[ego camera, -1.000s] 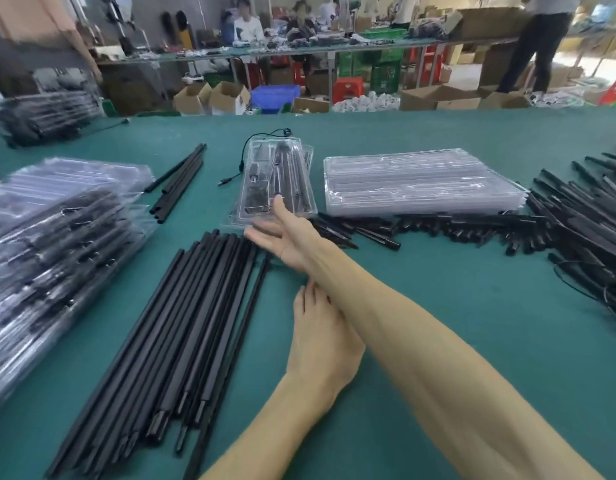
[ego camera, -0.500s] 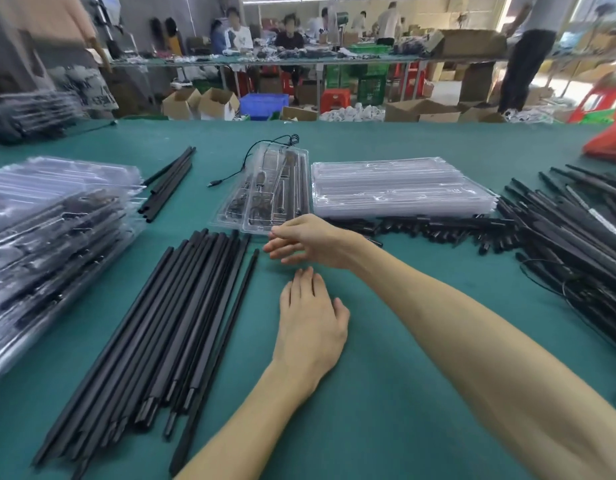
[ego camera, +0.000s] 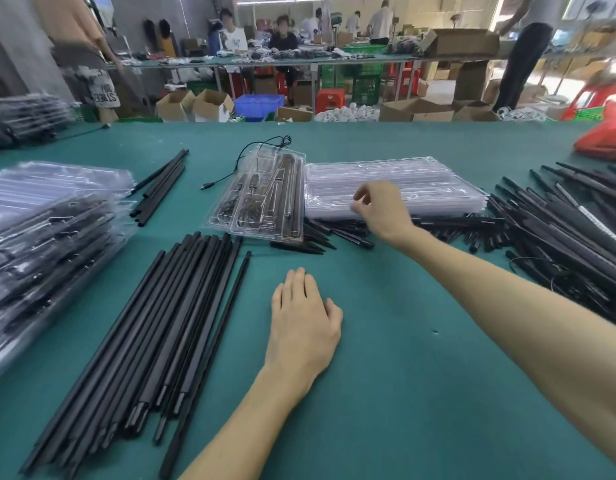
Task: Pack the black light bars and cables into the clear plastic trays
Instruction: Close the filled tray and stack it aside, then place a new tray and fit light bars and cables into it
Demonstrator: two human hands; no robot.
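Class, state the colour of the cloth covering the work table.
Teal green table cloth; the head view shows it.

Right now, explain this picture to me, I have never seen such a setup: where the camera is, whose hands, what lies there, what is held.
No machine here: a person packs by hand, and the one camera sits on their head, looking down. The left hand lies flat on the green table, holding nothing. The right hand reaches with curled fingers over the stack of empty clear trays; whether it pinches one I cannot tell. Beside that stack lies a partly filled tray with a cable trailing out. Black light bars lie near the left hand, packed trays far left, more black parts right.
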